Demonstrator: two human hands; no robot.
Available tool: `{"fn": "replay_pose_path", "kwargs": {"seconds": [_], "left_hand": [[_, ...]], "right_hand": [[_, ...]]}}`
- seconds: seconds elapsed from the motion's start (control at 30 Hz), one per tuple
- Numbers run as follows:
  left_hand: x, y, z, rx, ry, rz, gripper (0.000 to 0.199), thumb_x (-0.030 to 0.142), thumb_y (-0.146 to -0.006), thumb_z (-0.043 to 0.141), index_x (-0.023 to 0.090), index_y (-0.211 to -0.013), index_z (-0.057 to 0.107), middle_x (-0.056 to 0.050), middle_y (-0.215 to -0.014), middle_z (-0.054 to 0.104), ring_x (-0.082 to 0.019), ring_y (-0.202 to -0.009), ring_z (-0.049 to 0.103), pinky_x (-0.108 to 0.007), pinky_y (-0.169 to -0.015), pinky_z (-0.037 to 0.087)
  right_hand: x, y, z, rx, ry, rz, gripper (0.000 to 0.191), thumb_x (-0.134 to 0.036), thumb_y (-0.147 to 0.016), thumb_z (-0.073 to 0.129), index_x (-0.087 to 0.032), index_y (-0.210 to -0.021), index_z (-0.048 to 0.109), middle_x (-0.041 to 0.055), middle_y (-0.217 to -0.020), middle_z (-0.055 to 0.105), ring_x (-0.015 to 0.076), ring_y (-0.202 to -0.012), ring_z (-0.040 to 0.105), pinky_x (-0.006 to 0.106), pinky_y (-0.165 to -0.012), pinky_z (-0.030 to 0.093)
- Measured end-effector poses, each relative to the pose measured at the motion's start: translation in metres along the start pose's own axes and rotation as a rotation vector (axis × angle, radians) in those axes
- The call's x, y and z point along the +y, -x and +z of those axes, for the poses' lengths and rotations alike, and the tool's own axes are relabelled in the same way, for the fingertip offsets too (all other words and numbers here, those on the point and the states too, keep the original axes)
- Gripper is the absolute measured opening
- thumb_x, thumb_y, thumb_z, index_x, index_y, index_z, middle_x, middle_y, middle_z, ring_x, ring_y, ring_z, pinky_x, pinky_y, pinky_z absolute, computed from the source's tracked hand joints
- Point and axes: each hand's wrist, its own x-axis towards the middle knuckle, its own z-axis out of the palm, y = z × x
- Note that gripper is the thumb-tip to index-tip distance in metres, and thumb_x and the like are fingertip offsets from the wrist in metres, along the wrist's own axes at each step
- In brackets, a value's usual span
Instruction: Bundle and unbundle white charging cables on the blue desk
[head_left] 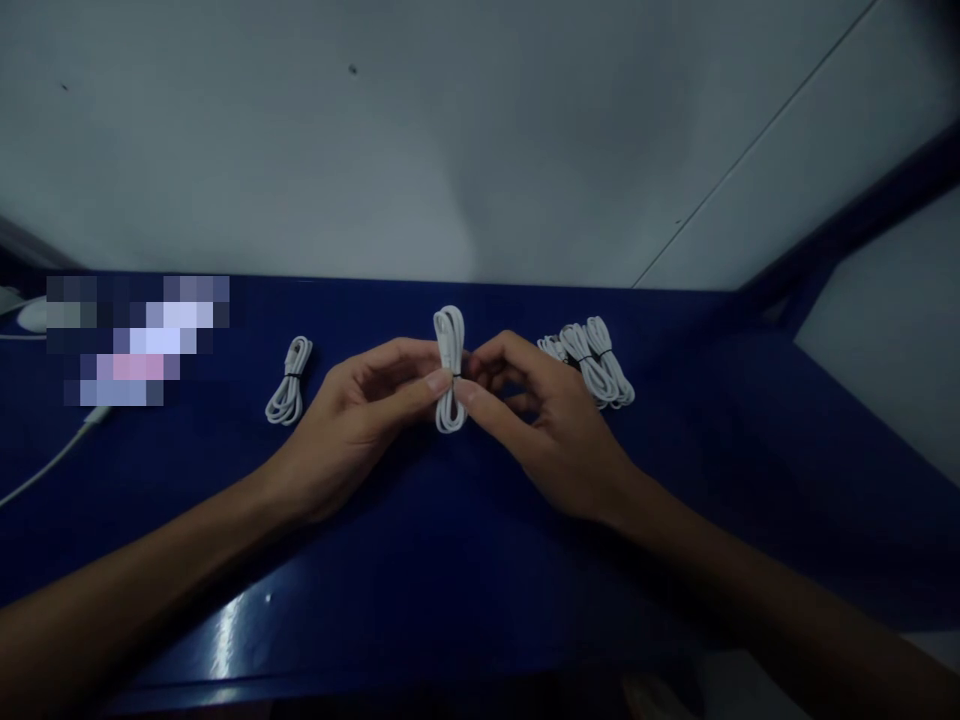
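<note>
A coiled white cable (pixel 450 345) stands upright between my hands, pinched in at its middle by a thin black tie. My left hand (pixel 375 410) grips it from the left, thumb on the coil by the tie. From the right, my right hand (pixel 544 420) holds the same spot between thumb and fingers. Another tied white cable (pixel 286 385) lies on the blue table (pixel 420 590) to the left of my left hand. Several more tied white cables (pixel 596 365) lie bunched beyond my right hand, which partly hides them.
At the far left a pixelated, bright object (pixel 150 345) has a white cord (pixel 49 465) running from it toward the left edge. A pale grey wall (pixel 300 150) rises behind the table, and a dark blue frame bar (pixel 862 215) slants at the right.
</note>
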Motion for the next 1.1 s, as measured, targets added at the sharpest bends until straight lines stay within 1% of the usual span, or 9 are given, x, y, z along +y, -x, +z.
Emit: {"fn": "replay_pose_path", "kwargs": {"seconds": [0.07, 0.17, 0.3, 0.4, 0.63, 0.73, 0.83, 1.0, 1.1], "left_hand": [[0.001, 0.000, 0.001, 0.010, -0.039, 0.016, 0.025, 0.026, -0.098, 0.082, 0.024, -0.122, 0.084, -0.009, -0.122, 0.081, -0.022, -0.106, 0.075, -0.032, -0.099, 0.058], [0.004, 0.000, 0.001, 0.002, -0.067, 0.016, 0.025, 0.025, -0.098, 0.081, 0.024, -0.123, 0.085, -0.008, -0.124, 0.080, -0.021, -0.107, 0.074, -0.031, -0.098, 0.057], [0.005, 0.001, 0.001, 0.000, -0.048, 0.008, 0.025, 0.026, -0.097, 0.083, 0.023, -0.122, 0.085, -0.008, -0.120, 0.081, -0.019, -0.100, 0.073, -0.030, -0.094, 0.057], [0.005, 0.000, -0.001, -0.002, -0.036, -0.011, 0.026, 0.026, -0.096, 0.084, 0.023, -0.122, 0.085, -0.008, -0.114, 0.082, -0.019, -0.096, 0.074, -0.031, -0.093, 0.057], [0.000, -0.001, -0.010, -0.006, -0.086, -0.063, 0.018, 0.027, -0.095, 0.085, 0.022, -0.112, 0.087, -0.007, -0.103, 0.084, -0.019, -0.094, 0.077, -0.031, -0.092, 0.058], [0.003, -0.001, -0.010, 0.004, -0.128, -0.063, 0.011, 0.026, -0.094, 0.086, 0.021, -0.104, 0.087, -0.006, -0.101, 0.083, -0.018, -0.090, 0.077, -0.029, -0.089, 0.058], [0.007, -0.001, -0.009, 0.002, -0.109, -0.123, 0.010, 0.025, -0.093, 0.086, 0.020, -0.101, 0.086, -0.006, -0.096, 0.081, -0.017, -0.086, 0.076, -0.027, -0.084, 0.059], [0.010, -0.001, -0.009, -0.020, 0.020, -0.260, 0.010, 0.026, -0.096, 0.083, 0.017, -0.098, 0.086, -0.007, -0.095, 0.079, -0.017, -0.088, 0.075, -0.031, -0.089, 0.064], [0.010, -0.002, -0.011, -0.061, 0.054, -0.287, 0.012, 0.026, -0.099, 0.080, 0.016, -0.099, 0.086, -0.007, -0.097, 0.080, -0.018, -0.091, 0.077, -0.032, -0.094, 0.064]], "right_hand": [[0.001, 0.000, -0.001, -0.010, 0.017, -0.016, 0.009, -0.030, -0.108, 0.067, -0.023, -0.102, 0.067, 0.0010, -0.099, 0.068, 0.0163, -0.087, 0.066, 0.031, -0.071, 0.056], [0.004, -0.001, 0.000, 0.025, 0.027, -0.047, 0.010, -0.024, -0.107, 0.068, -0.023, -0.097, 0.069, 0.0007, -0.098, 0.064, 0.0151, -0.085, 0.063, 0.029, -0.066, 0.053], [0.006, -0.001, -0.002, 0.027, -0.068, -0.006, 0.011, -0.028, -0.105, 0.073, -0.024, -0.095, 0.071, 0.0016, -0.095, 0.066, 0.0166, -0.083, 0.065, 0.028, -0.061, 0.054], [0.006, -0.002, -0.005, 0.031, -0.054, -0.005, 0.013, -0.031, -0.102, 0.078, -0.023, -0.093, 0.073, 0.0020, -0.093, 0.068, 0.0166, -0.081, 0.066, 0.026, -0.056, 0.052], [0.008, -0.007, -0.008, -0.098, -0.251, 0.075, 0.017, -0.035, -0.096, 0.085, -0.021, -0.094, 0.076, 0.0022, -0.093, 0.076, 0.0121, -0.065, 0.063, 0.022, -0.046, 0.051], [0.010, -0.008, -0.010, -0.123, -0.278, 0.054, 0.015, -0.030, -0.095, 0.085, -0.021, -0.092, 0.075, 0.0019, -0.093, 0.076, 0.0124, -0.066, 0.065, 0.023, -0.046, 0.052], [0.010, -0.008, -0.012, -0.053, -0.115, -0.056, 0.011, -0.023, -0.097, 0.082, -0.022, -0.090, 0.074, 0.0011, -0.096, 0.071, 0.0131, -0.069, 0.065, 0.025, -0.049, 0.053], [0.017, -0.005, -0.009, 0.131, 0.478, -0.500, 0.023, -0.005, -0.103, 0.066, -0.024, -0.090, 0.071, 0.0015, -0.096, 0.069, 0.0144, -0.077, 0.062, 0.029, -0.062, 0.052], [0.020, -0.004, -0.007, 0.176, 0.593, -0.590, 0.025, -0.004, -0.105, 0.062, -0.025, -0.093, 0.072, 0.0023, -0.099, 0.071, 0.0142, -0.077, 0.063, 0.028, -0.057, 0.047]]}}
